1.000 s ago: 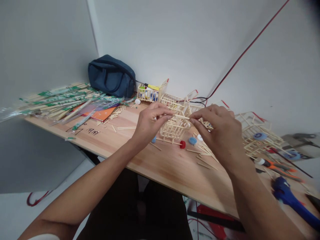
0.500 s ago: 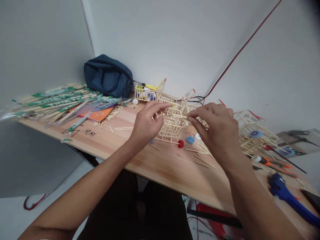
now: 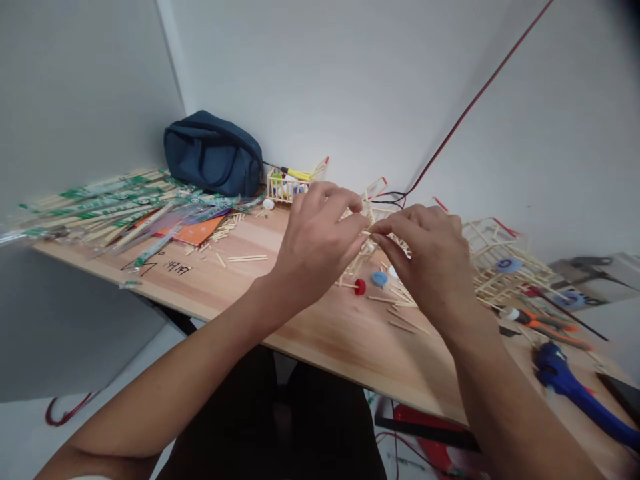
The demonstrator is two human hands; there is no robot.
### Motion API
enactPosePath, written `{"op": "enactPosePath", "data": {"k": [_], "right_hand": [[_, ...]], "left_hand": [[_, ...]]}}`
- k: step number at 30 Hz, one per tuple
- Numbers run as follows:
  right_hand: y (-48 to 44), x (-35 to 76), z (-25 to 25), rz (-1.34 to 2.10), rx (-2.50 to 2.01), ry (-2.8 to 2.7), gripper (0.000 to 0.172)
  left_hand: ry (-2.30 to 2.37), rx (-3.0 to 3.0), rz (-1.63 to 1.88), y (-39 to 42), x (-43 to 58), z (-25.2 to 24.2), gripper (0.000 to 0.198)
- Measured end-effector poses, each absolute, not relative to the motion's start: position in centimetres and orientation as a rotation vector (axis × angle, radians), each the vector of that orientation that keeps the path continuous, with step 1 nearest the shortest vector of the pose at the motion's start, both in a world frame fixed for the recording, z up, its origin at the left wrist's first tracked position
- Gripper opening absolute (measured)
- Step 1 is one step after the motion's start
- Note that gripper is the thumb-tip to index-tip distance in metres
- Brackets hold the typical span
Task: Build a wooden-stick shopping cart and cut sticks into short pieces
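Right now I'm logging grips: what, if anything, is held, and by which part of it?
A stick, one end pinched in the right hand. Whether the left hand, hiding its other end, grips it too can't be told.

- Cannot judge the grip of the left hand [image 3: 323, 243] on the thin stick [image 3: 367, 233]
- See only slivers of the stick cart [image 3: 355, 268] behind that hand
- Lose the dark object [image 3: 620, 397] past the right edge
- Find plastic wrappers [image 3: 90, 210] blurred far left
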State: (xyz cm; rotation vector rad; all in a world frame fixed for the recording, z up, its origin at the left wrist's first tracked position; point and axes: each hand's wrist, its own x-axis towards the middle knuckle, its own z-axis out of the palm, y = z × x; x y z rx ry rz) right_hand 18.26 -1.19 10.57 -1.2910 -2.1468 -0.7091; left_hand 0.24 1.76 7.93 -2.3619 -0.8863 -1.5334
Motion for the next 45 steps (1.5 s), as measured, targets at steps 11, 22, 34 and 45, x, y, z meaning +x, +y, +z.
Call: {"op": "enactPosePath", "data": {"k": [11, 22, 34, 45], "right_hand": [[-1.5, 18.7, 10.8, -0.693, -1.273, -2.117, 0.015], [-1.1, 22.1, 6.9, -0.168, -1.347, -1.884, 0.027], [0.7, 20.5, 5.8, 0.081, -1.307, -1.701, 0.017], [1.4, 20.8, 5.3, -0.066, -1.195, -1.746, 0.012]], "left_hand": [[-0.903, -2.378, -1.51, 2.3, 0.5, 7.5, 0.015], [-0.882, -2.43, -1.551, 2.6, 0.0, 7.6, 0.012], [-0.891, -2.409, -1.52, 2.8, -0.2, 7.5, 0.015], [-0.884, -2.418, -1.51, 3.0, -0.2, 7.4, 0.015]]}}
